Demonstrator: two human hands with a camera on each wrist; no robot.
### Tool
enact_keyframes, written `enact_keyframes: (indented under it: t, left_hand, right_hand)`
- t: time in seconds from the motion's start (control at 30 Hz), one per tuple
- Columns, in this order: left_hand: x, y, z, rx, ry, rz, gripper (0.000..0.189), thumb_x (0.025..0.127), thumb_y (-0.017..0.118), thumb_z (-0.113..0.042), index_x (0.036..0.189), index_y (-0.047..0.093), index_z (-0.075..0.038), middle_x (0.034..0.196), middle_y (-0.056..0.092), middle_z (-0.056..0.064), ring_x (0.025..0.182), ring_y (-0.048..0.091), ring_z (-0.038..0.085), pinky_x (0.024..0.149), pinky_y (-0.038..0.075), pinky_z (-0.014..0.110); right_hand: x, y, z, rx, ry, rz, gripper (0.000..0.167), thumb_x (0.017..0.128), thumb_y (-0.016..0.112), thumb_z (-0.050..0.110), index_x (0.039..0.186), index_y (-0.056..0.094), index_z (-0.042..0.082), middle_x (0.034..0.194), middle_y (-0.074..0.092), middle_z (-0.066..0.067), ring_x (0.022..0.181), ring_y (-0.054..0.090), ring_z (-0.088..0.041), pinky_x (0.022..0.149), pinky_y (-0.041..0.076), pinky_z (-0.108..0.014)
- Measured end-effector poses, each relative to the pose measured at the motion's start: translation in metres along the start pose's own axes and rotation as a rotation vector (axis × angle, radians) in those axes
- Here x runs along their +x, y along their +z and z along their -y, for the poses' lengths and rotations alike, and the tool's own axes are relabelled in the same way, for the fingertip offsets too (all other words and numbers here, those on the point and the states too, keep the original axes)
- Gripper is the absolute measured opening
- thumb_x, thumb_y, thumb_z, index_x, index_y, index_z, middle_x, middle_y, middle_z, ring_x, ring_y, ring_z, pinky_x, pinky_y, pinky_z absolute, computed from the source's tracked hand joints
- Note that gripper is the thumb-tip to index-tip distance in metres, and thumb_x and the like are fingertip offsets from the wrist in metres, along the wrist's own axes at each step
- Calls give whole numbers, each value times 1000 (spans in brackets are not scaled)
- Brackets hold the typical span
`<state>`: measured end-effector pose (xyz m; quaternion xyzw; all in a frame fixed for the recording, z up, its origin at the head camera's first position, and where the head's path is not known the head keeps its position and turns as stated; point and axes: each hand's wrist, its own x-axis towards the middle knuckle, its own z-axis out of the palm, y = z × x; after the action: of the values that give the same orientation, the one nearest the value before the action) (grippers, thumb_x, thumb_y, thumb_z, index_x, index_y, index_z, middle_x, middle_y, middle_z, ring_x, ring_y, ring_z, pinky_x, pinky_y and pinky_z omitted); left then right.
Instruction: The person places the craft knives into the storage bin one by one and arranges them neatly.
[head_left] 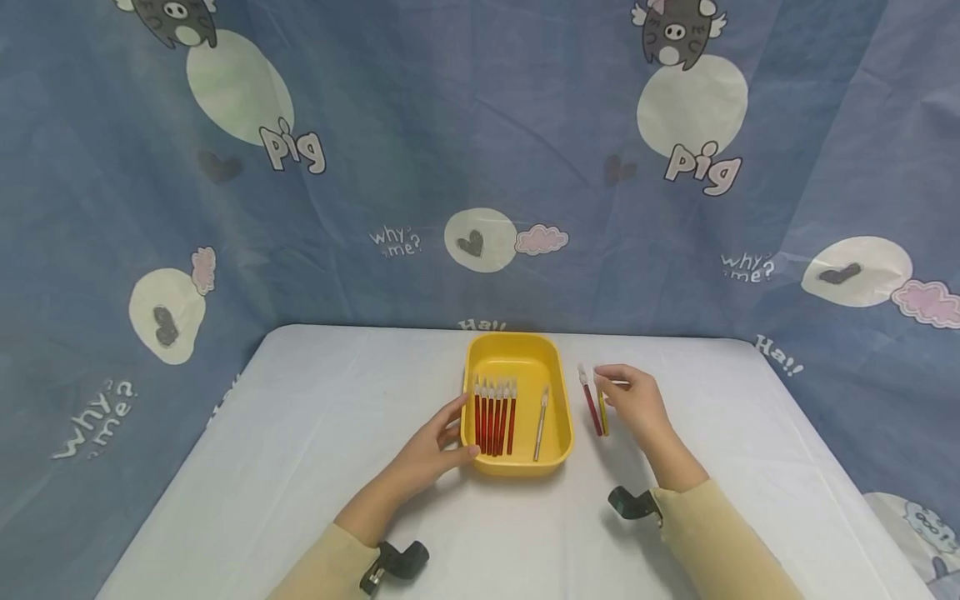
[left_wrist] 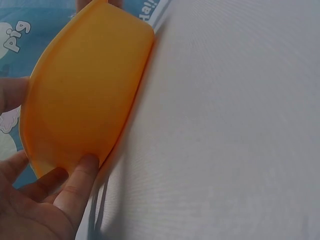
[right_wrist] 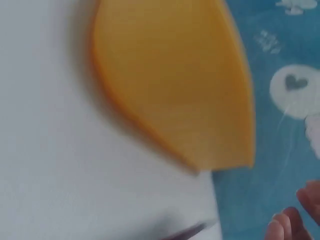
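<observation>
A yellow tray (head_left: 517, 468) sits on the table with a row of several slim red pen-like sticks (head_left: 491, 425) with pale tips in its left part. One silver stick (head_left: 540, 429) lies apart in its right part. My left hand (head_left: 427, 450) holds the tray's near-left side, thumb at the rim, fingers against the outer wall (left_wrist: 90, 90). Right of the tray lie another red stick (head_left: 591, 404) and a gold one (head_left: 603, 412). My right hand (head_left: 633, 404) is over the gold stick's far end, its fingertips (right_wrist: 285, 225) apart; they partly hide that end.
A white cloth-covered table (head_left: 330, 400) extends around the tray. Behind it hangs a blue printed curtain (head_left: 420, 167) that meets the table's far edge. Each sleeve carries a small black wrist camera (head_left: 633, 503).
</observation>
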<state>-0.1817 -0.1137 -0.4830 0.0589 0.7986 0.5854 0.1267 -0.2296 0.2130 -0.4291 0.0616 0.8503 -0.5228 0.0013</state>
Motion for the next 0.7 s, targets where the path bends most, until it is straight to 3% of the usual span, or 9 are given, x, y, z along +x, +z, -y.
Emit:
enact_keyframes:
  t: [0.23,0.7]
  left_hand:
    - [0,0,-1,-6,1,5,90,85,81,-31,158,29,-34,162,31,9,139,44,34,107,40,60]
    - [1,-1,2,-9,12,9,90,85,82,-32,158,29,-34,161,32,9,139,45,34,108,39,60]
  right_hand:
    - [15,2,-23,-48,28,-37,33,100,62,20,126,66,0,128,62,-21,108,64,-32,92,55,-39]
    - [35,7,-48,-17,153,-8,33,102,58,22,127,64,3,133,60,-19,105,65,-26,89,54,-36]
